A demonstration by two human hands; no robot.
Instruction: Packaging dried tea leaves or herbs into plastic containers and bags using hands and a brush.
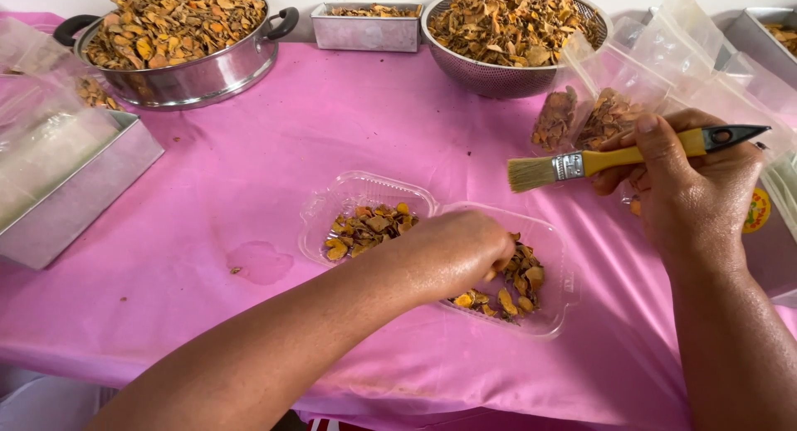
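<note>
A clear plastic hinged box (pixel 357 188) lies open on the pink tablecloth (pixel 332 124), both halves holding dried orange-brown slices (pixel 365 227). My left hand (pixel 452 252) reaches into the right half, its fingers closed among the slices there; whether it holds one is hidden. My right hand (pixel 689 190) hovers to the right, gripping a small paintbrush (pixel 614 159) with a yellow handle, bristles pointing left above the box.
A steel pot (pixel 187 74) and a mesh colander (pixel 498 74) full of dried slices stand at the back, with a small metal tray (pixel 365 32) between them. Another metal tray (pixel 75 190) sits at left. Clear bags with slices (pixel 598 115) lie at right.
</note>
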